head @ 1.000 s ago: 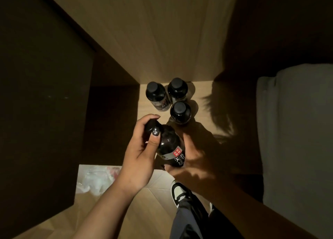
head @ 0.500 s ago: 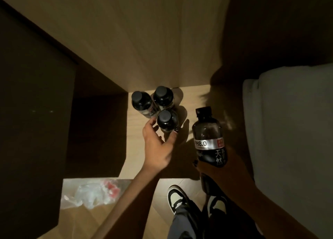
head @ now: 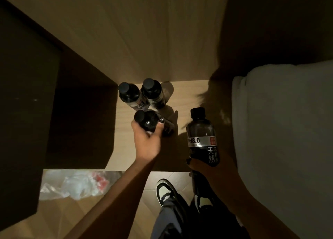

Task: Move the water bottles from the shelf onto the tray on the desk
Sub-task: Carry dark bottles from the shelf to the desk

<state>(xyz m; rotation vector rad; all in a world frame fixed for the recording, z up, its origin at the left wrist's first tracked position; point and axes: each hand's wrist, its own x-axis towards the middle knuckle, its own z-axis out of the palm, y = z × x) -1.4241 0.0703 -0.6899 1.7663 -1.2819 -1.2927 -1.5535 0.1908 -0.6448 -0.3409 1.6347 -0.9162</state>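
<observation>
Three dark water bottles with black caps are grouped on a low wooden shelf (head: 187,98). My left hand (head: 146,139) grips the nearest bottle (head: 147,120) by its shoulder, and this bottle leans to the left. Behind it two bottles stand upright, a left one (head: 128,95) and a right one (head: 153,93). My right hand (head: 209,166) holds a fourth bottle (head: 201,139) by its lower body, upright, off to the right above the shelf's front edge. Its label reads PH8.0. No tray or desk is in view.
A dark cabinet side (head: 27,112) rises at the left. A pale grey cushioned surface (head: 284,130) fills the right. On the wooden floor lies a crumpled plastic bag (head: 75,183). My shoes (head: 165,190) stand below the shelf's front edge.
My right hand carried one bottle to the right, away from the group. My left hand let go of that bottle, reached forward and took hold of the nearest standing bottle, which now tilts.
</observation>
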